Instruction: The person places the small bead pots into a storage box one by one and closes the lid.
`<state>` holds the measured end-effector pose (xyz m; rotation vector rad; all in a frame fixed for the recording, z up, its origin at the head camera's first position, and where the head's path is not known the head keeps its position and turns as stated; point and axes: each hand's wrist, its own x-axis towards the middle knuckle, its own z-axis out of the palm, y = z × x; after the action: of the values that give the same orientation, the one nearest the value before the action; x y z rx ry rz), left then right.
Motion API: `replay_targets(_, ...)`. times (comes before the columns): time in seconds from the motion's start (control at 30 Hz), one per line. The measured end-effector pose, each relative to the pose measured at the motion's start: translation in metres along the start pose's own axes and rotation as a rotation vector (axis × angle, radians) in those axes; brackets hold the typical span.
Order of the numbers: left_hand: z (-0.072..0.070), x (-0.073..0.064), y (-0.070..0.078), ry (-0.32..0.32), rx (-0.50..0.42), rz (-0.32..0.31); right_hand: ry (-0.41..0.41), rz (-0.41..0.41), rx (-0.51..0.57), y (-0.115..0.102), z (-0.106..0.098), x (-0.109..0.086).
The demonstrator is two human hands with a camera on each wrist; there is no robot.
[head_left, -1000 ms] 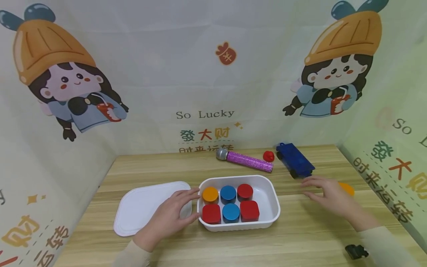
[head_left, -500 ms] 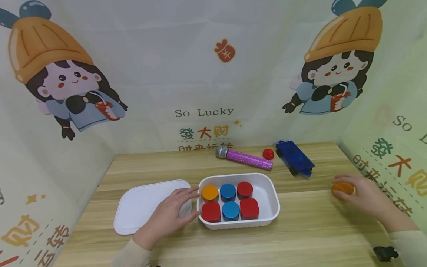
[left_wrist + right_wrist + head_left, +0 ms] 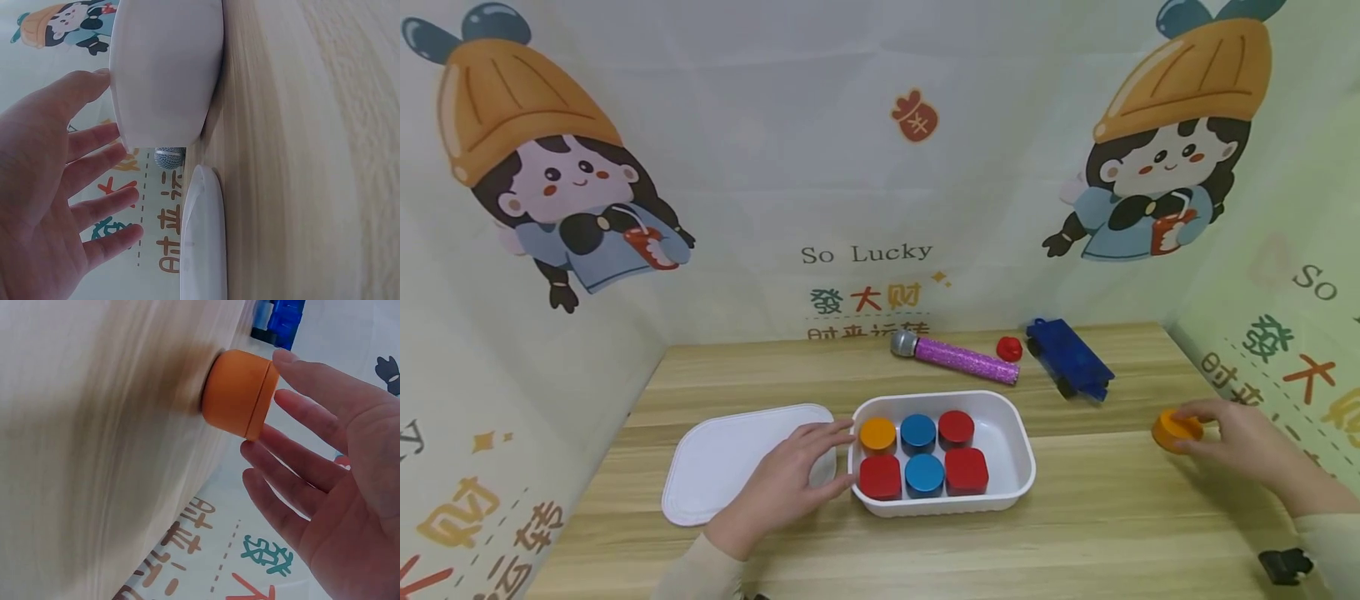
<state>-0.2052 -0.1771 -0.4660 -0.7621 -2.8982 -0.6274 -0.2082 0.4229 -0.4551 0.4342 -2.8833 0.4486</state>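
Hands first, as I see it from my end of the feed: they're well apart. The right hand (image 3: 1247, 437) looks pinched, thumb and fingertips on the lid edge of an orange lidded pot (image 3: 1176, 430), over near the table's right side. I can't tell if its base is still down, but holding it high probably keeps the fingers off the wood. The left hand (image 3: 784, 473) grips nothing: fingers spread, thumb and a fingertip touching the end of the white tub (image 3: 1006, 467), I'd guess to steady it.

Biggest thing around is the cartoon backdrop (image 3: 760, 167), then the wood-grain tabletop (image 3: 1112, 517). That tub sits mid-table, easy for either arm to reach. Left of it, a white lid (image 3: 722, 467) lies flat, partly behind the hand, presumably parked clear of the tub's open top.

At the back there's a blue toy cart (image 3: 1070, 358) and a pink glitter microphone (image 3: 966, 360), maybe kept there to free up elbow room. In the tub, 6 pots (image 3: 923, 475) stand in 2 rows of 3 (1 orange, 2 blue, 3 red), bunched leftward, so they likely prop each other up. Smallest is a red bit (image 3: 1009, 348) by the mic, too tiny to identify.
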Motion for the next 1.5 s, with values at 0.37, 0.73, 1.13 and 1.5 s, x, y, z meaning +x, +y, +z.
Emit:
replay_targets(0.37,0.002,-0.001,0.001,0.018,-0.015,0.005,0.034,-0.003,-0.020,0.004,0.000,-0.003)
replay_targets(0.73,0.004,0.001,0.001,0.009,-0.024,0.009,0.044,-0.029,0.041,-0.020,0.005,-0.001)
replay_targets(1.13,0.004,0.001,0.002,0.002,-0.028,-0.007,0.123,-0.203,0.063,-0.082,0.013,0.011)
replay_targets(1.5,0.002,0.000,0.001,0.013,-0.015,-0.001,0.024,-0.185,0.122,-0.135,0.005,0.038)
